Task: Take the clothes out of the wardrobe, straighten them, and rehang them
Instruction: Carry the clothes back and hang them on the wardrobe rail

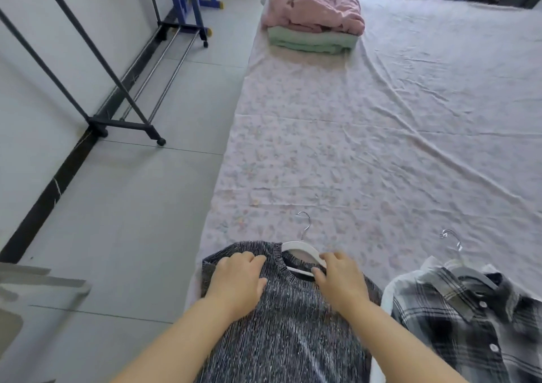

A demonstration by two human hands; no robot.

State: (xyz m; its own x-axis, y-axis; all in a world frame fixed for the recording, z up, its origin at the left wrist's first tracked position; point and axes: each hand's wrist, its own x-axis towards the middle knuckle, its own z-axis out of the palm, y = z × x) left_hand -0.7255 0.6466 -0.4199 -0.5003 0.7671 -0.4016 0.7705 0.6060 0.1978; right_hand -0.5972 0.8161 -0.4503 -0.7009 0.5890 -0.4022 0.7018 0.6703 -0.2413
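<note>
A dark grey knitted sweater (287, 332) lies flat on the bed at the near edge, with a white hanger (302, 249) poking out of its neck, hook pointing away. My left hand (239, 280) rests on the sweater's left shoulder, fingers curled down onto the knit. My right hand (340, 280) is at the collar, thumb and fingers pinching the hanger's right arm. To the right lies a black-and-white plaid shirt (469, 324) on its own pale hanger (460, 261).
The bed (381, 136) is covered by a pale floral sheet. Folded pink and green bedding (313, 15) sits at its far end. A black wheeled clothes rack (123, 118) stands on the grey floor at left, by the wall. A pale chair part (44, 283) shows at the lower left.
</note>
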